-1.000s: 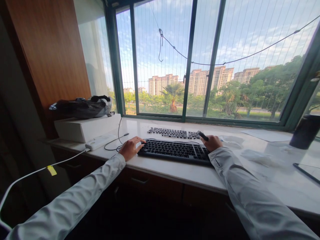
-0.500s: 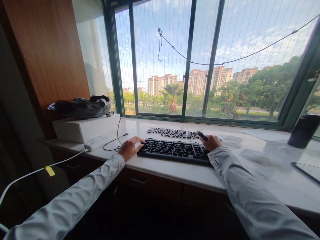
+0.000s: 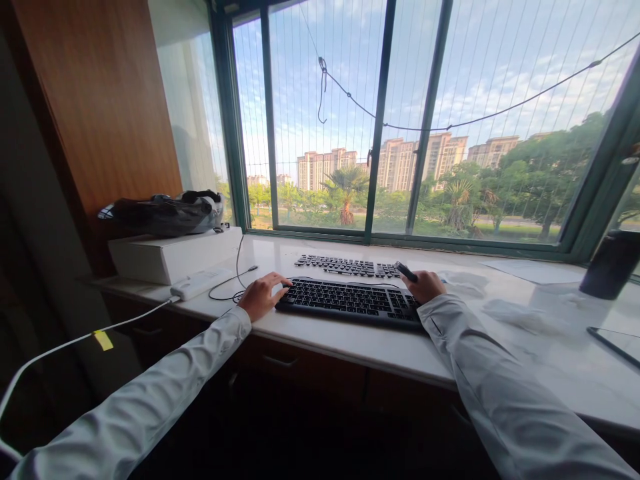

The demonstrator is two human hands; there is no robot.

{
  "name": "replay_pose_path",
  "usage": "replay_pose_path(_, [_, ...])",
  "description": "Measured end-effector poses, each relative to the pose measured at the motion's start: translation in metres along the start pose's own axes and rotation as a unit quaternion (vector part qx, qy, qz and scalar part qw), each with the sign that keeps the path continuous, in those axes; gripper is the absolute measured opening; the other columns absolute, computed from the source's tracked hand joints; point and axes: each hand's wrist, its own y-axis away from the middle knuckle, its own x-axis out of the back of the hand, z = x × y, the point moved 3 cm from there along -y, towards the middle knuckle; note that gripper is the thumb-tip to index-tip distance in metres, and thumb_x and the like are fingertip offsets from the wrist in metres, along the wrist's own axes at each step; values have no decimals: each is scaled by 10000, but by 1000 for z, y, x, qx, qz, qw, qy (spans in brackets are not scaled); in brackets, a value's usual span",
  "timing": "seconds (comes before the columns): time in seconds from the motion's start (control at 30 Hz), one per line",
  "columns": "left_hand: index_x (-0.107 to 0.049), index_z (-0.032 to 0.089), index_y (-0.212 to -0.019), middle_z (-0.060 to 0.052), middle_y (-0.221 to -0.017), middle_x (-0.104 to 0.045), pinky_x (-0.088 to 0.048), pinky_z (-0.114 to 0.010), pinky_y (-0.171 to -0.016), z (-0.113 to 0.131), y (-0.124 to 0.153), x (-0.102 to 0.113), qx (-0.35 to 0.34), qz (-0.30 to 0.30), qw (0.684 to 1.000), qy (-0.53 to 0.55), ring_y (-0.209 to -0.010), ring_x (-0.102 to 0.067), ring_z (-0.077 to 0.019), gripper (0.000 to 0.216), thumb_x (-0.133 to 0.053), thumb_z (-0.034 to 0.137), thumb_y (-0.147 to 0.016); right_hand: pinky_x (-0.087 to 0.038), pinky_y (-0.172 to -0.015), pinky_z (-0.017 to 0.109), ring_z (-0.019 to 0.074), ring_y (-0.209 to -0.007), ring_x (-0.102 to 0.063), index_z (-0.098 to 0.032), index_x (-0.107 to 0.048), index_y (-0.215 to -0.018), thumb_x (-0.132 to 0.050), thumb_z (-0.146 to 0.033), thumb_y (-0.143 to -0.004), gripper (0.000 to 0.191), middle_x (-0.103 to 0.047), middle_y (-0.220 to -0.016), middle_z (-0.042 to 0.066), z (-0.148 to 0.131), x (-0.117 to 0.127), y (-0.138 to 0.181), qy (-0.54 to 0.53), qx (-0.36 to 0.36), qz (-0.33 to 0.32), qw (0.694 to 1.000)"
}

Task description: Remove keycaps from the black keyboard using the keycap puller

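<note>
A black keyboard (image 3: 345, 301) lies on the white countertop. My left hand (image 3: 263, 295) rests at its left end, thumb and fingers stretched apart, fingertips touching the upper left corner. At the right end, my right hand (image 3: 426, 287) is closed around a short black tool (image 3: 406, 271) that sticks out up and to the left; its exact kind is too small to make out. Behind the keyboard lie rows of loose black keycaps (image 3: 340, 265), apart from it. The lower part of the tool is hidden in my right hand.
Clear plastic bags (image 3: 517, 313) lie right of my right hand, with a dark cylinder (image 3: 607, 267) and a flat dark-edged device (image 3: 615, 343) farther right. On the left are a white box (image 3: 173, 257), a white power strip (image 3: 193, 285) and cables. A window (image 3: 370, 133) stands behind.
The whole view has shifted very slightly. Both hands stay in place at the two ends of the keyboard, and the right still holds the black tool.
</note>
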Motion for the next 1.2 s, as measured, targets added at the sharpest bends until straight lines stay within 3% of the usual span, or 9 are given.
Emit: replay_pose_path(1.2, [-664,223,-984,-30,-1038,-651,-476,-279,-759,2,0,1,10,-8,1000,6,-796,-611,-158,198,-521,315,-881,-399,-654,276,255,-870,-655,-231,-746,-874,-421,-463,-881,400,-715,-867,113,0,-1,0,0,4,-13,1000])
